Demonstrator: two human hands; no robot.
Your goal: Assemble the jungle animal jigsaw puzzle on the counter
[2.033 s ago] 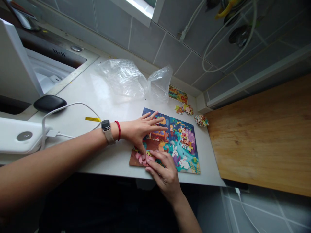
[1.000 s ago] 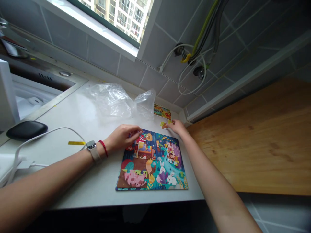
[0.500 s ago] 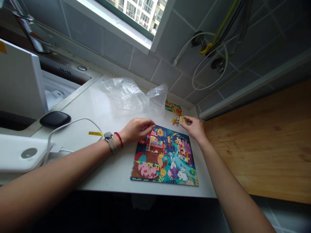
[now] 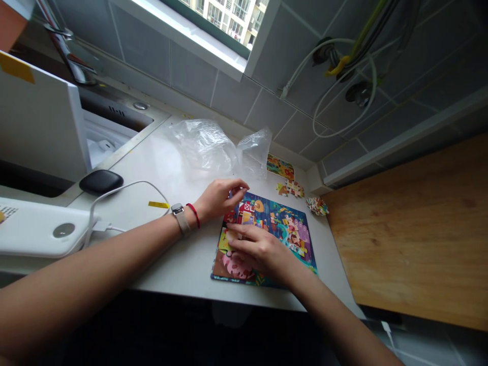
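A colourful jigsaw puzzle board with rabbits and a pink pig lies flat on the white counter. My right hand reaches over its left side, thumb and fingers closed on a yellow-green puzzle piece, low over the brown area above the pig. My left hand rests at the board's upper left corner, thumb and forefinger nearly pinched; whatever lies between them is too small to make out. Loose puzzle pieces lie beyond the board, and a heap of pieces sits off its upper right corner.
Crumpled clear plastic and a small picture card lie toward the wall. On the left are a black rounded case, a white device with a cable, and the sink. A wooden board stands at the right.
My right hand has moved from the loose pieces beyond the board to its left side, carrying a yellow-green piece. The heap at the right has come into sight. My left hand stays at the corner.
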